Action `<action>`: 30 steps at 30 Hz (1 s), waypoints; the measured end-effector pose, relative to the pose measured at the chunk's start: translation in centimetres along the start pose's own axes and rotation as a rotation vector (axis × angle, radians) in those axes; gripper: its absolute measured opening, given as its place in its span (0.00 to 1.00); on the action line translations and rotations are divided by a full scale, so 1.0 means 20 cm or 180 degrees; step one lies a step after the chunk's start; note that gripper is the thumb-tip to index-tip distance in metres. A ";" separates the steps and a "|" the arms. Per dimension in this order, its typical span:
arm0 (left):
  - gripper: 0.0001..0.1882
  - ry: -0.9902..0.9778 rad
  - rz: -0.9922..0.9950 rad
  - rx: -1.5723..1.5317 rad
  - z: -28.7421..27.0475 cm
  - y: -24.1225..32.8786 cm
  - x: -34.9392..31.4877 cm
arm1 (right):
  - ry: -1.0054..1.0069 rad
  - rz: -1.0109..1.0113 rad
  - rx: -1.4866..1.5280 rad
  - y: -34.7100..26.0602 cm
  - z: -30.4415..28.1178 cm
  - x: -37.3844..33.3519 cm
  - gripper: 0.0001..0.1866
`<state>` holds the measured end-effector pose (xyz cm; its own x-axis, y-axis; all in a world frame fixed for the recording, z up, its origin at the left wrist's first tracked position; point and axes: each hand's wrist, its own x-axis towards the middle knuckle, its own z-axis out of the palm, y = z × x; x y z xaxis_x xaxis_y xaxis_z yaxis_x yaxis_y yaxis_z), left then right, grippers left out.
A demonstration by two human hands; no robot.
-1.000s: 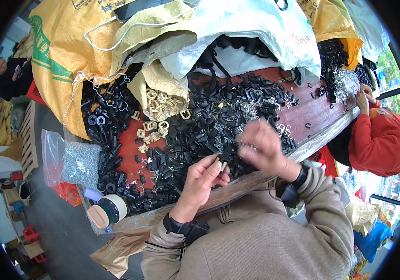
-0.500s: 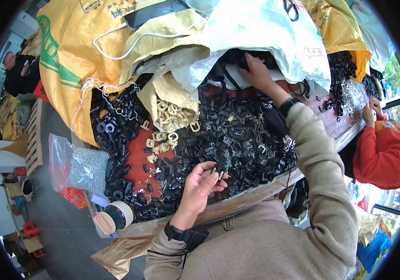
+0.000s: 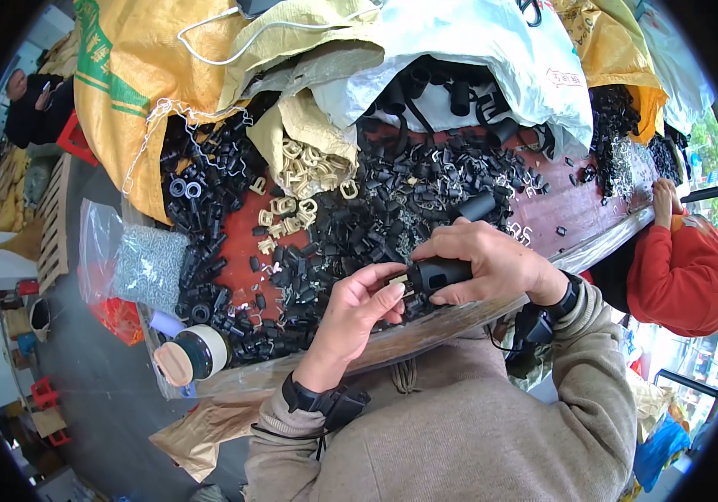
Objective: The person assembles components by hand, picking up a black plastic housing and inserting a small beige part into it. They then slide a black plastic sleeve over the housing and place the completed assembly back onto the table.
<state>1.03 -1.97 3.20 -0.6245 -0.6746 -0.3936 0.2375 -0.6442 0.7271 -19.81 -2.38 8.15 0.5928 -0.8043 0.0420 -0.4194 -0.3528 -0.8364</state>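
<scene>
My right hand (image 3: 493,261) is closed round a black cylindrical plastic part (image 3: 440,274) above the near edge of the work table. My left hand (image 3: 355,314) pinches a small beige clip (image 3: 401,284) against the left end of that cylinder. Exactly how the two pieces meet is hidden by my fingers. Under and beyond both hands spreads a heap of small black plastic parts (image 3: 359,226) mixed with fine metal bits. Another black cylinder (image 3: 474,206) lies on the heap just past my right hand.
A white sack (image 3: 493,38) opens toward me with black tubular parts inside. Beige square clips (image 3: 313,171) spill from a paper sack. At left are a bag of small grey pieces (image 3: 148,266) and a lidded jar (image 3: 200,353). A person in red (image 3: 681,276) works at right.
My right hand has come out of the white sack and back toward me with a black cylinder. It now meets my left hand, which has hardly moved. The view has shifted slightly.
</scene>
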 end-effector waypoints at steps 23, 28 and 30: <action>0.16 0.0156 -0.0225 0.0387 -0.01 -0.07 0.00 | 0.0505 0.0272 0.0223 0.04 0.26 -0.03 0.25; 0.21 0.0102 -0.0278 -0.0064 -0.03 -0.10 0.01 | -0.0367 -0.0766 0.0590 0.05 0.19 -0.01 0.36; 0.26 0.0128 -0.0311 -0.0185 -0.01 -0.09 0.01 | -0.0452 -0.0743 0.0732 0.07 0.20 -0.02 0.36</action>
<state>0.70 -0.95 1.70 -0.6167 -0.6208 -0.4840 0.2204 -0.7264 0.6509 -17.91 -0.66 4.87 0.7508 -0.6345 0.1838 -0.1051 -0.3894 -0.9150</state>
